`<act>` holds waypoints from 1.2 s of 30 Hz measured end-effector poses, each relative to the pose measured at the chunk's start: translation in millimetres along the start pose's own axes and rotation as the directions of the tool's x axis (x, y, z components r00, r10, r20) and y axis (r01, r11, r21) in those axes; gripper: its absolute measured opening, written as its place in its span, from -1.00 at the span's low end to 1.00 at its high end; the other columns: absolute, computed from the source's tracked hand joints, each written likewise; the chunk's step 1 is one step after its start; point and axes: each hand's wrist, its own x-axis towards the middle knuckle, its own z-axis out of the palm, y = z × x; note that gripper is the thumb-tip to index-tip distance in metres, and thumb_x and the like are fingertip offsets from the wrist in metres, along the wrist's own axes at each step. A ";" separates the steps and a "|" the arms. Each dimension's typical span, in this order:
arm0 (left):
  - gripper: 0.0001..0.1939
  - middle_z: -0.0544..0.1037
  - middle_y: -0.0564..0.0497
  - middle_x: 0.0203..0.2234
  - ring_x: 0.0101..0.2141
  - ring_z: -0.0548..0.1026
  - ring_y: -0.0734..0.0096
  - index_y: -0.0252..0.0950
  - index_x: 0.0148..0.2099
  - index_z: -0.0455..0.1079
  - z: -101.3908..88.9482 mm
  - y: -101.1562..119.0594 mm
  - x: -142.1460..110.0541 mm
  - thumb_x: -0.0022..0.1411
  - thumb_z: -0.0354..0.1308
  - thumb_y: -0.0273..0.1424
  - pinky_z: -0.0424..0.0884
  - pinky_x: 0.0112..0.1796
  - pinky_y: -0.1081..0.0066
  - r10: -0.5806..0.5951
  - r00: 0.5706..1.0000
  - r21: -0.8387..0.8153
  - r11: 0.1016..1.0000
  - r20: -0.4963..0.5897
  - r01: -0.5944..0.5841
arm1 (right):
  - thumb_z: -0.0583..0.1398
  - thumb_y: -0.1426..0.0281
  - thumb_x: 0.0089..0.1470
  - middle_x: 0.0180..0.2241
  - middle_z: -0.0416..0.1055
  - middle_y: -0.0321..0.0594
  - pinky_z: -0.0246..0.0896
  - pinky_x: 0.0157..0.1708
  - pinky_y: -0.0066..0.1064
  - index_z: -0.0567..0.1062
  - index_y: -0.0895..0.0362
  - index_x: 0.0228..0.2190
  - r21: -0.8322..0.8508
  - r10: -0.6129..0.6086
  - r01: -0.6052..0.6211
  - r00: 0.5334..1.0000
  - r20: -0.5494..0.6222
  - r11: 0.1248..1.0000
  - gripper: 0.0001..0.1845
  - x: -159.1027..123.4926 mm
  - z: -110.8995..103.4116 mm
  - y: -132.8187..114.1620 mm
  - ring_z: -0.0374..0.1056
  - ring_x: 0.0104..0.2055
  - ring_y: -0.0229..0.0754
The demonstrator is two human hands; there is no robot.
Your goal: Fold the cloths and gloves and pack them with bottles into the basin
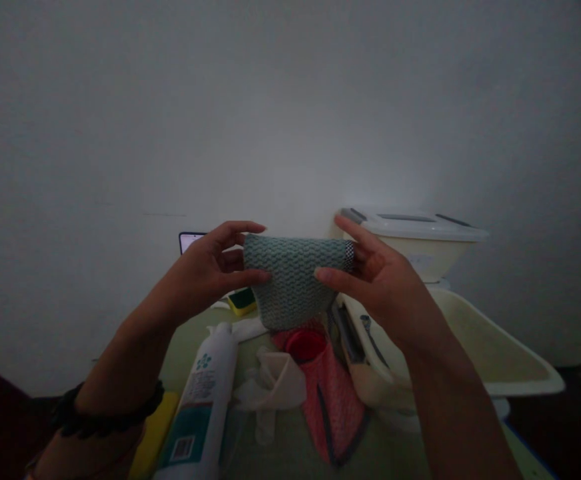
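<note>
Both my hands hold up a green knitted cloth (293, 280) in front of a white wall. My left hand (210, 270) pinches its left edge between thumb and fingers. My right hand (378, 280) pinches its right edge, where a dark checkered trim shows. The cloth hangs folded between them, above a small table (190, 343). A dark beaded bracelet (105, 413) sits on my left wrist.
On the table lie a white spray bottle (203, 400), a pink knitted cloth (333, 400) with a red cup (304, 345), a yellow-green sponge (242, 301) and a pale plastic item (275, 387). A cream tub (490, 353) and a lidded white box (415, 237) stand at the right.
</note>
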 end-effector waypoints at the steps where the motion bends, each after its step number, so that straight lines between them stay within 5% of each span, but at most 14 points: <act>1: -0.50 0.50 0.07 -0.27 -0.24 0.55 0.38 -0.24 -0.02 0.31 -0.9 -0.4 0.0 -0.04 0.34 -0.50 0.51 -0.29 0.51 0.012 1.000 0.052 0.999 0.003 -0.012 | 0.35 0.36 -0.12 -0.09 0.49 -0.17 0.42 -0.18 -0.31 0.29 0.08 0.13 -0.050 -0.015 0.015 1.000 -0.011 0.999 -0.25 0.0 -0.5 0.3 0.44 -0.11 -0.11; 4: -0.62 0.53 0.05 -0.34 -0.32 0.55 0.41 -0.28 -0.04 0.35 -3.7 -0.4 0.1 0.07 0.27 -0.42 0.48 -0.36 0.54 0.060 0.998 0.265 0.963 0.004 -0.059 | 0.32 0.39 -0.09 -0.11 0.50 -0.19 0.39 -0.14 -0.27 0.44 0.10 0.01 -0.257 -0.073 0.057 0.996 -0.054 0.965 -0.44 -0.2 -0.6 -1.0 0.43 -0.13 -0.12; 8: -0.67 0.53 0.04 -0.44 -0.45 0.51 0.44 -0.29 -0.03 0.42 -5.8 5.3 -0.8 0.14 0.20 -0.33 0.43 -0.42 0.50 0.126 0.992 0.580 0.808 -0.003 -0.100 | 0.29 0.44 -0.06 -0.21 0.54 -0.20 0.36 -0.15 -0.26 0.50 0.14 -0.06 -0.513 -0.178 0.108 0.980 -0.090 0.852 -0.55 -2.4 0.7 -6.2 0.44 -0.24 -0.17; 11: -0.70 0.57 0.00 -0.41 -0.41 0.52 0.41 -0.29 -0.05 0.47 -4.8 10.5 -2.3 0.18 0.15 -0.30 0.43 -0.37 0.46 0.146 0.989 0.676 0.731 -0.021 -0.093 | 0.24 0.43 0.01 -0.22 0.54 -0.15 0.36 -0.16 -0.32 0.53 0.20 -0.10 -0.628 -0.243 0.143 0.967 -0.077 0.765 -0.64 -3.2 1.6 -7.5 0.44 -0.25 -0.19; 15: -0.72 0.61 -0.01 -0.33 -0.35 0.54 0.39 -0.28 -0.09 0.49 -3.0 11.2 -2.7 0.17 0.17 -0.30 0.45 -0.30 0.46 0.140 0.990 0.612 0.786 -0.033 -0.091 | 0.17 0.43 0.10 -0.19 0.53 -0.15 0.30 -0.10 -0.35 0.54 0.21 -0.14 -0.662 -0.231 0.159 0.973 -0.022 0.732 -0.72 -0.9 0.3 -5.2 0.42 -0.19 -0.20; 22: -0.67 0.62 0.02 -0.38 -0.35 0.55 0.35 -0.25 -0.12 0.51 -6.0 3.7 -0.2 0.04 0.29 -0.26 0.48 -0.33 0.46 0.098 0.987 0.400 0.916 -0.125 -0.040 | 0.25 0.38 0.01 -0.21 0.52 -0.17 0.32 -0.23 -0.33 0.48 0.14 -0.06 -0.572 -0.095 0.068 0.995 -0.018 0.817 -0.59 0.3 -4.0 -4.7 0.41 -0.28 -0.17; 26: -0.63 0.61 0.01 -0.38 -0.39 0.55 0.34 -0.25 -0.10 0.51 -4.3 4.8 0.4 0.01 0.31 -0.26 0.48 -0.38 0.45 0.098 0.983 0.423 0.906 -0.156 -0.024 | 0.17 0.35 0.09 -0.20 0.50 -0.12 0.28 -0.20 -0.30 0.47 0.18 -0.06 -0.627 -0.116 0.077 0.993 -0.021 0.775 -0.64 -0.2 -2.5 -2.5 0.39 -0.26 -0.15; 31: -0.76 0.56 0.01 -0.41 -0.42 0.52 0.37 -0.27 -0.25 0.50 -2.8 6.8 0.9 0.01 0.30 -0.27 0.45 -0.37 0.44 0.106 0.975 0.499 0.867 -0.195 0.006 | 0.10 0.35 0.15 -0.33 0.42 -0.15 0.22 -0.20 -0.31 0.50 0.17 -0.31 -0.678 -0.202 0.173 0.979 0.036 0.714 -0.80 -1.0 -2.2 0.6 0.33 -0.27 -0.17; 36: -0.84 0.48 0.07 -0.44 -0.38 0.45 0.46 -0.28 -0.29 0.38 -2.6 3.1 0.7 0.11 0.22 -0.31 0.39 -0.39 0.53 0.039 0.995 0.149 0.988 -0.092 -0.025 | 0.05 0.31 0.19 -0.35 0.37 -0.18 0.20 -0.24 -0.33 0.43 0.15 -0.33 -0.532 -0.164 0.172 0.984 0.063 0.829 -0.79 -0.4 -0.3 0.0 0.30 -0.28 -0.18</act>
